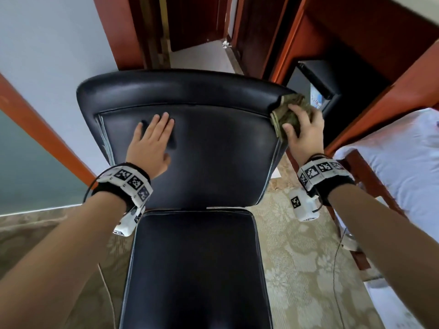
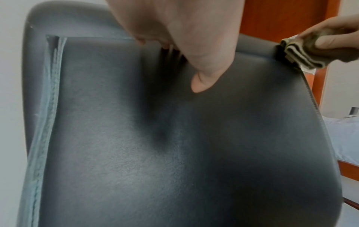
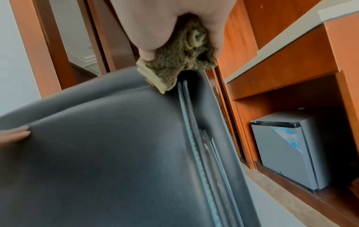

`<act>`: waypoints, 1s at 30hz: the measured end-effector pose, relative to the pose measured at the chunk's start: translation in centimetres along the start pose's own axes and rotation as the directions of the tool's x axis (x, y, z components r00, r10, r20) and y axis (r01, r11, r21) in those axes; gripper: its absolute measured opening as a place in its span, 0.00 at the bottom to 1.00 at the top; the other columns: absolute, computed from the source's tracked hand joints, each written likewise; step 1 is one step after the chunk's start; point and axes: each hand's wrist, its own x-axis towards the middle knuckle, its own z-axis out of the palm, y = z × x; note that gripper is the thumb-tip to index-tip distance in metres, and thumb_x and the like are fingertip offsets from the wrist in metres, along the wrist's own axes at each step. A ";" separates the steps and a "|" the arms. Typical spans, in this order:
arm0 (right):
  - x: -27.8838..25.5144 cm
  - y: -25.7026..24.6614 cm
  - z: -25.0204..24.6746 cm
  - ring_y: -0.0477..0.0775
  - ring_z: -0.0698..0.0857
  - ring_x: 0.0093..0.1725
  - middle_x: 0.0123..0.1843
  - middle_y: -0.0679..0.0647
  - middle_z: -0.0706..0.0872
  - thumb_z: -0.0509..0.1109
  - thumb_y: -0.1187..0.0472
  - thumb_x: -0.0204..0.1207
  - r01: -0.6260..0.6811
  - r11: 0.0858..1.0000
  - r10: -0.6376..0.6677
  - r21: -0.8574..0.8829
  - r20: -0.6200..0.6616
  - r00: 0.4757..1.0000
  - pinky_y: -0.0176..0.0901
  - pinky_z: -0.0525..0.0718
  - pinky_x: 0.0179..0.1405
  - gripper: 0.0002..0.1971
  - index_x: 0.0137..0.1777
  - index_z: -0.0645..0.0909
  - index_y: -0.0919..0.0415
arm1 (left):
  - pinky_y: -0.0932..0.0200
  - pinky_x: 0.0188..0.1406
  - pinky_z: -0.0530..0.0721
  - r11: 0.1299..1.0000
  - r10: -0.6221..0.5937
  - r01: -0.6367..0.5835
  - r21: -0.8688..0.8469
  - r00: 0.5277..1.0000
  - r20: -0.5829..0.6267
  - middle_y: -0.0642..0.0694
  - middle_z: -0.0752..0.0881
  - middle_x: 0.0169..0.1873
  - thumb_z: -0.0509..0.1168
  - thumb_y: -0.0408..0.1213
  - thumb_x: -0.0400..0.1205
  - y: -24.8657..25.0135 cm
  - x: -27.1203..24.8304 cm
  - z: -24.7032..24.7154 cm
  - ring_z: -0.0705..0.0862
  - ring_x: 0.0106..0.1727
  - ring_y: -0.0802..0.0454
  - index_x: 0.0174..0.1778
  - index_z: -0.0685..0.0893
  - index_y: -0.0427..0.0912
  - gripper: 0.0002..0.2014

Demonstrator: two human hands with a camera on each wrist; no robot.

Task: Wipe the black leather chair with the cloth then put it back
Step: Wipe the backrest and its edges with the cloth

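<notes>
**Ana:** Well, where is the cloth (image 1: 290, 114) right now?

**Ben:** At the upper right corner of the black leather chair (image 1: 190, 150), on the backrest. It is a folded, olive-brown wad, and its layered edge touches the seam where the padded top roll meets the flat panel.

**Ana:** Which hand has it?

**Ben:** The right hand (image 1: 306, 129). Its fingers are curled over the top of the cloth and the thumb pinches it from the near side, pressing it onto the corner. The right wrist view shows the bundle squeezed between thumb and fingers, with its folded end poking down onto the leather.

**Ana:** And the other one?

**Ben:** The left hand (image 1: 152, 143) lies flat on the backrest panel, left of centre, fingers straight and close together, pointing up toward the top seam. It holds nothing. It sits well apart from the cloth, with a bare stretch of leather between them.

**Ana:** Anything near the cloth besides the chair?

**Ben:** Just beyond that corner, a small grey fridge (image 3: 287, 152) stands in a wooden cabinet (image 3: 281, 73) recess. A bed with white sheets (image 1: 401, 157) is at the right, and patterned carpet (image 1: 297, 257) lies under the chair.
</notes>
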 end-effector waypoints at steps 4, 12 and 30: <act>-1.3 0.3 1.5 0.72 0.69 0.66 0.70 0.73 0.66 0.68 0.62 0.77 -0.051 0.998 0.052 -0.041 0.025 0.998 0.53 0.64 0.71 0.22 0.72 0.74 0.59 | 0.39 0.78 0.46 1.000 -0.015 0.014 0.029 0.999 0.038 0.43 0.52 0.82 0.68 0.38 0.74 0.1 0.1 -0.5 0.52 0.83 0.46 0.82 0.54 0.39 0.42; -2.0 -2.8 4.7 0.70 0.65 0.70 0.74 0.70 0.63 0.65 0.59 0.79 -0.239 0.971 0.237 -0.025 -0.066 0.969 0.49 0.63 0.68 0.23 0.74 0.71 0.61 | 0.43 0.78 0.43 0.998 -0.057 0.060 -0.019 0.993 0.107 0.45 0.43 0.83 0.67 0.45 0.76 0.6 0.4 -1.0 0.42 0.83 0.49 0.83 0.46 0.40 0.45; -1.7 -3.5 3.7 0.68 0.66 0.68 0.71 0.69 0.64 0.60 0.59 0.82 -0.345 0.932 0.342 -0.109 -0.050 0.938 0.51 0.63 0.63 0.23 0.77 0.66 0.62 | 0.41 0.79 0.44 0.995 -0.072 0.081 -0.062 0.988 0.135 0.46 0.40 0.83 0.64 0.51 0.77 1.4 0.4 -1.3 0.39 0.83 0.48 0.83 0.44 0.40 0.46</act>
